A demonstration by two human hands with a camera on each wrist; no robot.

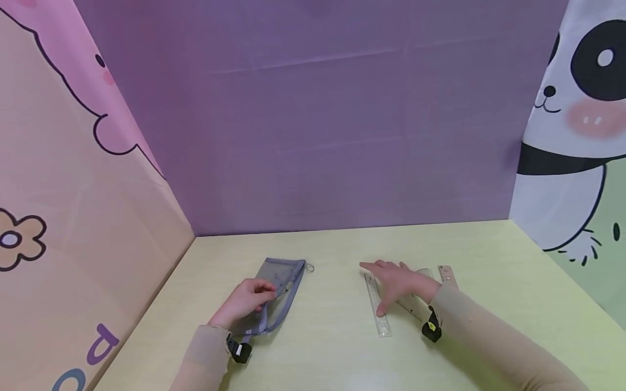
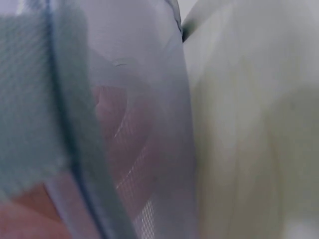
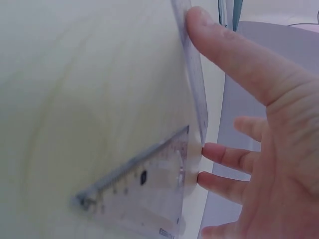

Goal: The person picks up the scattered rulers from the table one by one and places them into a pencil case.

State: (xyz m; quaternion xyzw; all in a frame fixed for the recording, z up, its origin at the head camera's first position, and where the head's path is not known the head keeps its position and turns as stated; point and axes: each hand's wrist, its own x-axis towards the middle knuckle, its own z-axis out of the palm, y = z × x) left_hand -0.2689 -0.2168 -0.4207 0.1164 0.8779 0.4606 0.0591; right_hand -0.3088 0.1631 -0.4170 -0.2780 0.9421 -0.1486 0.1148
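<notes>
On the left of the table lies a grey-purple mesh zip pouch (image 1: 282, 269), its side partly lifted. My left hand (image 1: 246, 298) pinches the pouch's edge with curled fingers; in the left wrist view, skin shows through the pouch's mesh (image 2: 144, 184). Farther right, my right hand (image 1: 401, 281) spreads over a clear straight ruler (image 1: 383, 326), the thumb at the ruler's edge and the fingers mostly straight. A clear set square (image 3: 154, 194) lies beside that ruler, partly hidden under the hand and wrist.
A pinkish ruler (image 1: 445, 273) lies right of the set square, partly covered by my right sleeve. A small ring (image 1: 310, 267) hangs at the pouch's far corner. A purple cloth wall (image 1: 313, 136) closes the back of the pale table (image 1: 332, 358); printed panels stand at both sides.
</notes>
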